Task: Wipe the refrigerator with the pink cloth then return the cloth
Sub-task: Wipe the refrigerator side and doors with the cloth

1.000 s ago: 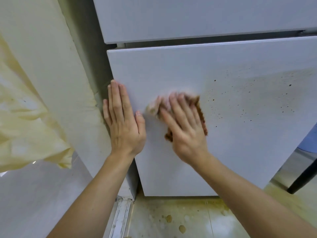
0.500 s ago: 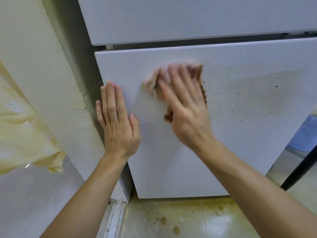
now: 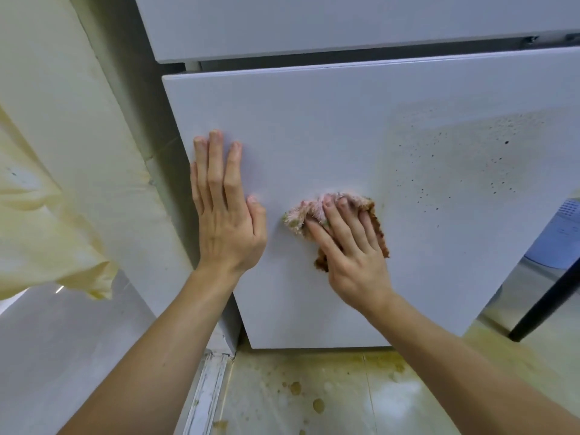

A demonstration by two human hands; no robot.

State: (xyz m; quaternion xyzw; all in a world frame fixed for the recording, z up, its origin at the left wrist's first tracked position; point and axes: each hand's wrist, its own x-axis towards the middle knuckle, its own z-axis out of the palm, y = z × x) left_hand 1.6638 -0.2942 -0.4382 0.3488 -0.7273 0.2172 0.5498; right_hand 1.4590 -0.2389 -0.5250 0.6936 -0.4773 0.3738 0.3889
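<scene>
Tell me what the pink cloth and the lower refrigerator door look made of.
The pink cloth: fluffy pile fabric, probably microfibre; fuzzy fibres stick out at its edge, with brown staining. The refrigerator door: smooth, hard white panel with a soft sheen, likely painted metal or coated glass; brown specks sit on its surface.

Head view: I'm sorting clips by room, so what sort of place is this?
Probably a home kitchen: a glossy white refrigerator speckled with dark splashes, a pale tiled floor with yellowish spills, and the right hand pressing a fluffy pink cloth against that refrigerator.
</scene>
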